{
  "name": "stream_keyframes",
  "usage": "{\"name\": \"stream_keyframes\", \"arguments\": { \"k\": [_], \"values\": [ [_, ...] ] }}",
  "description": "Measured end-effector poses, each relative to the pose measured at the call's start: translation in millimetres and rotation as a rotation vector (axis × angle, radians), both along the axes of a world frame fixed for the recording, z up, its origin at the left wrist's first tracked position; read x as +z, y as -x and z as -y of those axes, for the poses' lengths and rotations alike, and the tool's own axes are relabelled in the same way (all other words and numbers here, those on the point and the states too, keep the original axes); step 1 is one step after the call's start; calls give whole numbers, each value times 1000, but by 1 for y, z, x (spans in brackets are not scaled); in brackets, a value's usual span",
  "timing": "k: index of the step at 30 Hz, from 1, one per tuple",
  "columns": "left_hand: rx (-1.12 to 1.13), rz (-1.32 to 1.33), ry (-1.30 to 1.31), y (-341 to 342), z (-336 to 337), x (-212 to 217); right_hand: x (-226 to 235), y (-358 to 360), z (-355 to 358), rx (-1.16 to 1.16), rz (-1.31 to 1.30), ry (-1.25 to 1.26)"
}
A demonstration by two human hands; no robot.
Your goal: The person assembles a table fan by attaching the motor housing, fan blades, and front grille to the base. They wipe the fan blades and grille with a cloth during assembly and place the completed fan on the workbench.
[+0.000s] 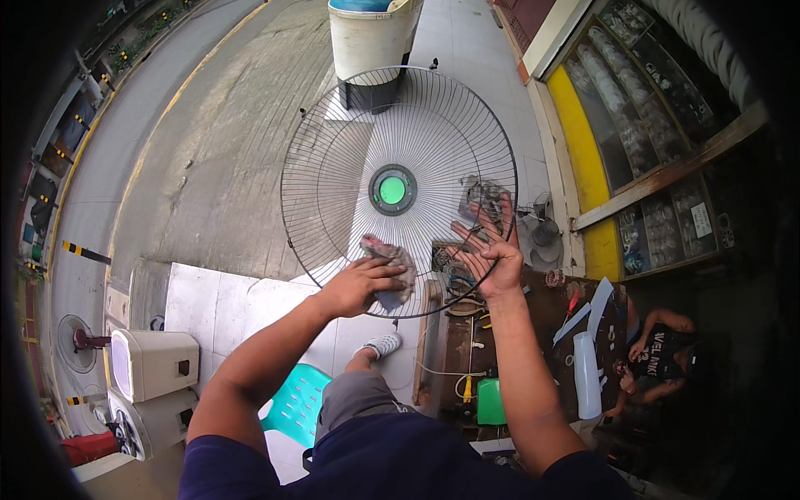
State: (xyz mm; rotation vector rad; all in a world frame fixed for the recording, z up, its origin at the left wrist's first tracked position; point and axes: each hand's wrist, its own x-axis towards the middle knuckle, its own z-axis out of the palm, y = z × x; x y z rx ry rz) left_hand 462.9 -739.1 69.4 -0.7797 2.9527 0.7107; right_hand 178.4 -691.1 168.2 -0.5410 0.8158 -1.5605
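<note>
"What is the left hand (367, 285) doing?"

"It's closing on a crumpled greyish cloth (397, 282), pressing it against the lower part of a round fan grille (392, 209). The fingers are bunching over the cloth."

"And the right hand (492, 257)?"

"Its fingers are spreading apart by the lower right edge of the grille, and the palm is lying close to the rim. Whether the thumb is pinching the wire, I'm not able to tell."

"Where is the grille sitting?"

"It's hanging in front of the person, above the pale tiled floor, its thin dark wires fanning out from a green disc (392, 191) at the centre. Beyond its top edge a white bin (367, 37) is standing."

"What's lying around the right arm?"

"A dark desk (458, 350) is running beneath it. A green box (489, 402) is resting there to the left of the forearm, while a pale, curved piece (587, 375) is lying to the right, near a red-handled tool (572, 302)."

"Anyone else?"

"Another person (662, 350) is sitting at the far right, beside the desk. On the other side, a teal slotted seat (297, 404) is showing below the left arm."
</note>
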Motion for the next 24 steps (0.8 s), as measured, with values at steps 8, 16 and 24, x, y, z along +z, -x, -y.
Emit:
{"name": "stream_keyframes", "arguments": {
  "k": [8, 16, 24],
  "values": [
    [1104, -1023, 390, -12, 168, 46, -22, -53, -24, 31, -15, -81],
    [-3, -136, -126, -14, -19, 6, -10, -23, 3, -26, -42, -22],
    [1096, -1037, -177, -89, 140, 4, -19, -41, -22, -86, -16, -65]
  ]
}}
